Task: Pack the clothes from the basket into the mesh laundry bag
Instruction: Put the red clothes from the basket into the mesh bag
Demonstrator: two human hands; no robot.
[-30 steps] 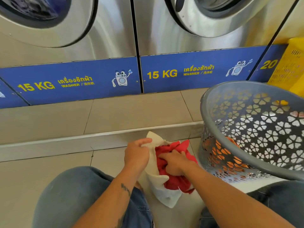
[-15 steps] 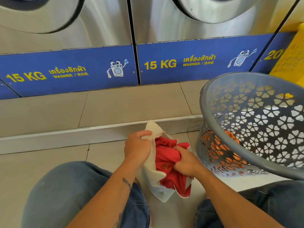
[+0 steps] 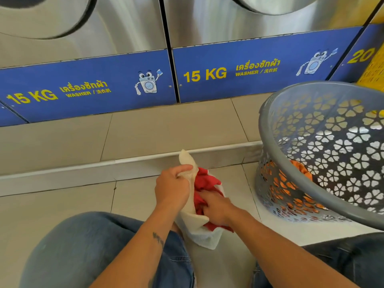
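Fingers of the right hand are curled around the red cloth, pushing it down into the white mesh bag at lower centre. Just beside it, the left hand grips the bag's edge, probably to keep the mouth open. Farther right, the tilted grey basket holds orange clothes, waiting.

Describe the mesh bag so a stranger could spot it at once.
Find the grey basket on the tiled floor by the washers. Just left of it, the bag hangs between both hands. It is the only white netted thing, with red cloth bulging from its mouth.
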